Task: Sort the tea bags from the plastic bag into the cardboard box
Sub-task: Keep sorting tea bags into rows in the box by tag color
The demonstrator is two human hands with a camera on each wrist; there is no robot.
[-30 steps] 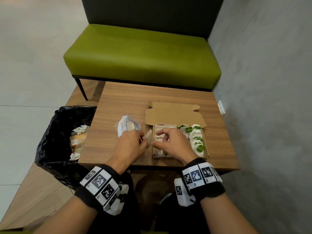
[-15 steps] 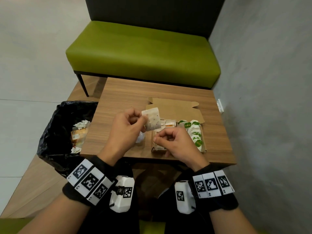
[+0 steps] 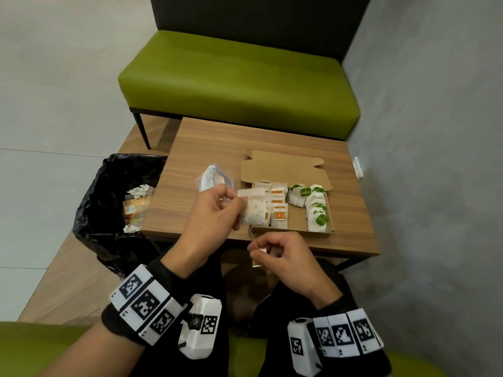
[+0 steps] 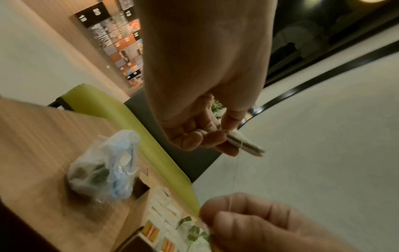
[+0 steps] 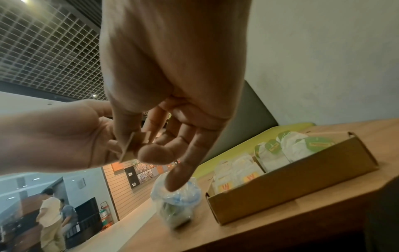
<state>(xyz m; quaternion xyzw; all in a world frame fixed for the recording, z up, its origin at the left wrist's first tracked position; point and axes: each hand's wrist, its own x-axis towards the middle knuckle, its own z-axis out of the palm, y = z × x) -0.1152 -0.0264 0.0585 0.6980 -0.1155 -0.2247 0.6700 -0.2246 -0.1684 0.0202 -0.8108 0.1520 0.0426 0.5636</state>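
My left hand [image 3: 239, 210] pinches a white tea bag [image 3: 254, 212] above the front left corner of the open cardboard box [image 3: 296, 230]. A thin string [image 4: 236, 170] runs from this tea bag [image 4: 245, 144] down to my right hand [image 3: 257, 250], which pinches the tag [image 5: 127, 148] off the table's near edge. The box holds orange-tagged tea bags [image 3: 279, 206] on its left and green-tagged ones [image 3: 317, 208] on its right. The clear plastic bag [image 3: 213, 179] lies on the table left of the box, with some bags inside.
The wooden table [image 3: 190, 148] stands between a green bench [image 3: 239, 83] and my knees. A bin lined with a black bag [image 3: 109, 213], holding wrappers, stands by the table's left side. A grey wall [image 3: 435, 159] closes off the right.
My left hand lifted the tea bag out of the plastic bag area and holds it by the box. My right hand drew back toward me, pulling the string taut.
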